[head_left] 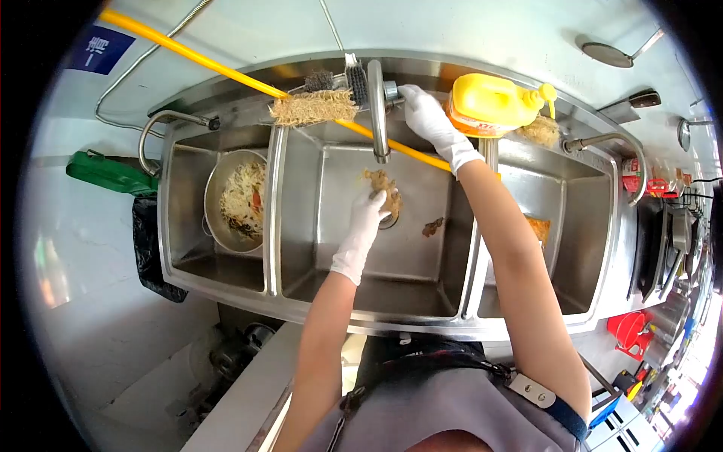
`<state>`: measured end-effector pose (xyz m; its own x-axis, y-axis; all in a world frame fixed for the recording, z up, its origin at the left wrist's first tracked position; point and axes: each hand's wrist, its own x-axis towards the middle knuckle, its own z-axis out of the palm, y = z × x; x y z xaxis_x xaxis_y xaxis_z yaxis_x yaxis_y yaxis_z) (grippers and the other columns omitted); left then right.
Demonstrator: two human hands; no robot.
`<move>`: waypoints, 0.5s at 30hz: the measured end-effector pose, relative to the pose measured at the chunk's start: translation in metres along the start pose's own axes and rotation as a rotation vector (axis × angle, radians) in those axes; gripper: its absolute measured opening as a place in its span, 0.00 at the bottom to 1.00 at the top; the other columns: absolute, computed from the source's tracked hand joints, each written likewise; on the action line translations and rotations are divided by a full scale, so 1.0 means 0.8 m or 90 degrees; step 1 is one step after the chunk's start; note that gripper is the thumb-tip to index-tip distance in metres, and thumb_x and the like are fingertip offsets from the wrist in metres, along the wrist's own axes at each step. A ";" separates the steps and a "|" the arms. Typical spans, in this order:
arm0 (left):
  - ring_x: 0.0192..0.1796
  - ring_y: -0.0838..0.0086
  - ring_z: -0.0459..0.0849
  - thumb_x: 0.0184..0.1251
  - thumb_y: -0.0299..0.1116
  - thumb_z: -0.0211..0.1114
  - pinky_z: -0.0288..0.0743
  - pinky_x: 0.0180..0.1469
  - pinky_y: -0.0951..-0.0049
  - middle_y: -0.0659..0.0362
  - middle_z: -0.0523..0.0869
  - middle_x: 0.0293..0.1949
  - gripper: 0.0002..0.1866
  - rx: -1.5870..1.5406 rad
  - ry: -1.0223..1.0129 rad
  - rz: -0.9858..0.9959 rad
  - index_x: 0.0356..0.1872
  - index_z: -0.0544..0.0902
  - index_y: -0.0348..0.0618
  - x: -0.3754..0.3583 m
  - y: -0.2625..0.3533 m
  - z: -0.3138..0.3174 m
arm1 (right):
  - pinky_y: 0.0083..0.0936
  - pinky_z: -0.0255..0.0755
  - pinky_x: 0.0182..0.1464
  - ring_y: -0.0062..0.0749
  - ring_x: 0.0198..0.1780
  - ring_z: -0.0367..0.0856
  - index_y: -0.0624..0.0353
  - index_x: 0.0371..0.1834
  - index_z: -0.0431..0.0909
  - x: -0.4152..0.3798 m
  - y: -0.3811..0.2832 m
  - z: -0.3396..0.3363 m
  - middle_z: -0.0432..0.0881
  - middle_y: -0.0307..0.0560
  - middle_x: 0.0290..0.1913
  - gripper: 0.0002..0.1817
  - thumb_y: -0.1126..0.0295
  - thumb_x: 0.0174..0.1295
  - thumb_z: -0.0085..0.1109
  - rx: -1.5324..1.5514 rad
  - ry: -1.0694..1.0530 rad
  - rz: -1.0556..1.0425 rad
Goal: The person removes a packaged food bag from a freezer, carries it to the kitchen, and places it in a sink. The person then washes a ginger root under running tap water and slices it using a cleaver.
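Note:
In the middle sink basin (354, 282), my white-gloved left hand (365, 222) is closed on a tan-brown lumpy clump (384, 188) by the drain, beneath the spout. What the clump is made of cannot be made out. A smaller dark brown scrap (432, 227) lies on the basin floor to its right. My right hand (431, 117), also in a white glove, reaches to the back and grips the tap knob (391, 91) beside the metal faucet (377, 113). Its fingertips are partly hidden. A yellow jug (493, 105) stands just right of that hand.
A pot (215, 203) with pale shredded food sits in the left basin. A yellow pole (203, 64) crosses behind and under the faucet. Bristly brushes (312, 108) lie on the back ledge. An orange-brown item (538, 228) is in the right basin, partly behind my forearm.

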<state>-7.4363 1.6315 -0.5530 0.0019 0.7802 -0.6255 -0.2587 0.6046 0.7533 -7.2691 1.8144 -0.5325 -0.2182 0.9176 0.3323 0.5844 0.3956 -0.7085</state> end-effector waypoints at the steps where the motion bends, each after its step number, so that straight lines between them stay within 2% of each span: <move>1: 0.49 0.71 0.80 0.70 0.33 0.52 0.75 0.47 0.67 0.58 0.80 0.44 0.15 -0.008 0.013 -0.004 0.54 0.71 0.41 0.012 -0.009 -0.007 | 0.38 0.70 0.53 0.51 0.49 0.76 0.64 0.46 0.75 -0.001 0.002 -0.001 0.78 0.59 0.47 0.17 0.79 0.52 0.45 -0.033 -0.007 0.009; 2: 0.48 0.71 0.80 0.70 0.34 0.52 0.76 0.46 0.67 0.58 0.80 0.43 0.15 -0.015 0.027 -0.006 0.53 0.72 0.41 0.021 -0.019 -0.014 | 0.37 0.71 0.52 0.50 0.48 0.77 0.63 0.46 0.76 -0.009 0.001 -0.001 0.78 0.58 0.47 0.17 0.78 0.52 0.45 -0.059 -0.028 0.000; 3: 0.45 0.66 0.81 0.69 0.36 0.53 0.76 0.48 0.64 0.55 0.79 0.44 0.17 -0.114 0.007 -0.004 0.54 0.71 0.38 0.022 -0.017 -0.012 | 0.37 0.71 0.52 0.49 0.48 0.77 0.63 0.46 0.76 -0.018 0.001 -0.003 0.78 0.57 0.47 0.17 0.77 0.52 0.46 -0.086 -0.045 -0.014; 5: 0.44 0.64 0.81 0.69 0.35 0.53 0.77 0.49 0.63 0.54 0.79 0.45 0.17 -0.162 -0.010 -0.009 0.54 0.70 0.37 0.014 -0.004 -0.001 | 0.35 0.73 0.50 0.45 0.48 0.78 0.60 0.45 0.77 -0.041 0.006 0.002 0.79 0.54 0.48 0.16 0.75 0.52 0.48 -0.158 -0.064 -0.044; 6: 0.44 0.63 0.81 0.69 0.35 0.53 0.77 0.49 0.63 0.54 0.78 0.45 0.17 -0.187 -0.019 -0.009 0.54 0.70 0.36 0.014 0.001 0.004 | 0.35 0.72 0.51 0.44 0.49 0.78 0.61 0.44 0.77 -0.056 0.010 0.004 0.79 0.53 0.50 0.16 0.75 0.52 0.48 -0.167 -0.002 -0.098; 9: 0.44 0.65 0.81 0.69 0.31 0.53 0.77 0.48 0.64 0.54 0.78 0.44 0.16 -0.202 -0.086 -0.027 0.54 0.69 0.35 0.026 -0.003 0.008 | 0.35 0.71 0.52 0.42 0.54 0.76 0.61 0.47 0.76 -0.063 0.015 0.006 0.76 0.53 0.54 0.18 0.75 0.52 0.48 -0.198 -0.005 -0.118; 12: 0.43 0.66 0.80 0.68 0.28 0.52 0.76 0.49 0.65 0.55 0.78 0.45 0.15 -0.173 -0.070 0.014 0.54 0.69 0.35 0.049 -0.026 0.007 | 0.36 0.70 0.52 0.43 0.55 0.74 0.62 0.48 0.74 -0.075 -0.009 -0.007 0.76 0.54 0.53 0.18 0.76 0.53 0.49 -0.190 0.022 -0.107; 13: 0.38 0.71 0.81 0.66 0.28 0.57 0.77 0.39 0.72 0.56 0.80 0.41 0.14 -0.185 -0.055 0.032 0.51 0.73 0.38 0.047 -0.023 0.012 | 0.36 0.70 0.51 0.44 0.52 0.75 0.62 0.47 0.74 -0.088 -0.022 -0.011 0.77 0.54 0.50 0.17 0.76 0.53 0.50 -0.128 0.065 -0.090; 14: 0.36 0.73 0.80 0.66 0.30 0.57 0.76 0.37 0.74 0.57 0.80 0.40 0.13 -0.182 -0.036 0.042 0.50 0.74 0.38 0.040 -0.018 0.020 | 0.36 0.71 0.50 0.45 0.50 0.76 0.62 0.46 0.74 -0.105 -0.036 -0.013 0.78 0.54 0.48 0.15 0.76 0.53 0.51 -0.065 0.106 -0.074; 15: 0.34 0.74 0.80 0.67 0.32 0.57 0.76 0.35 0.75 0.57 0.80 0.38 0.12 -0.178 -0.015 0.051 0.48 0.75 0.39 0.032 -0.010 0.029 | 0.37 0.71 0.48 0.46 0.47 0.77 0.62 0.46 0.74 -0.131 -0.045 -0.006 0.78 0.54 0.45 0.15 0.76 0.53 0.52 -0.037 0.092 0.000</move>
<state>-7.4120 1.6503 -0.5708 -0.0070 0.8293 -0.5587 -0.5149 0.4760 0.7130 -7.2638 1.7038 -0.5387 -0.1053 0.9008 0.4214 0.6296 0.3883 -0.6729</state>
